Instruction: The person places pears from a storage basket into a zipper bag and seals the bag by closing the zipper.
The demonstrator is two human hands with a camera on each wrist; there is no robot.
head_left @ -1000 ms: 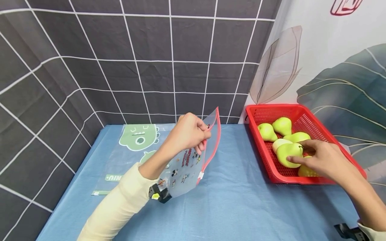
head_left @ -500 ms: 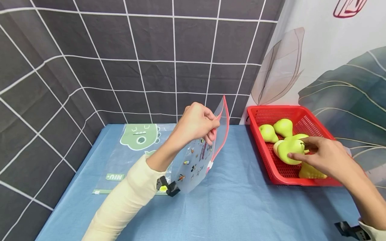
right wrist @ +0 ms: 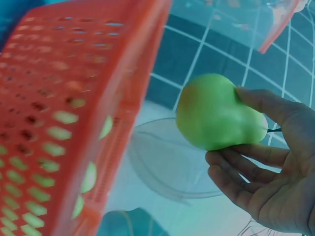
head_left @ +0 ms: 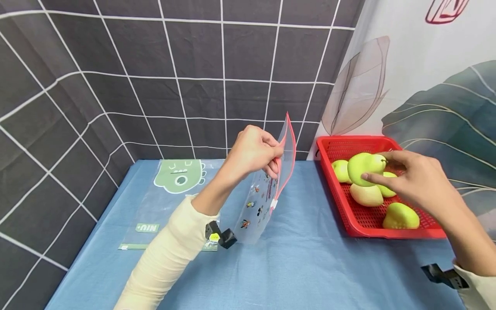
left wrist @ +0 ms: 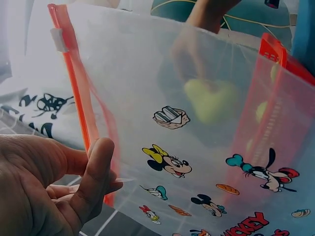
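My left hand (head_left: 257,150) pinches the red zip edge of a clear plastic zipper bag (left wrist: 162,88) printed with cartoon figures. The bag hangs upright with its mouth parted toward the right and a white slider low on the zip. My right hand (head_left: 420,181) grips a green pear (right wrist: 216,113) between thumb and fingers, held above the red basket (head_left: 387,233). Below it in the basket lie several more pears, one of them a yellow-green pear (head_left: 401,216) near the front. Through the bag's film, the left wrist view shows the held pear blurred.
A second clear bag (head_left: 147,211) with a green dinosaur print lies flat on the blue tablecloth (head_left: 310,271) at the left. Behind the table hangs a dark grid-patterned cloth (head_left: 248,51), and a white leaf-print curtain (head_left: 418,94) hangs behind the basket.
My right hand has lifted the pear up off the others, uncovering more pears in the basket. My left hand has moved up and right, taking the zipper bag with it.
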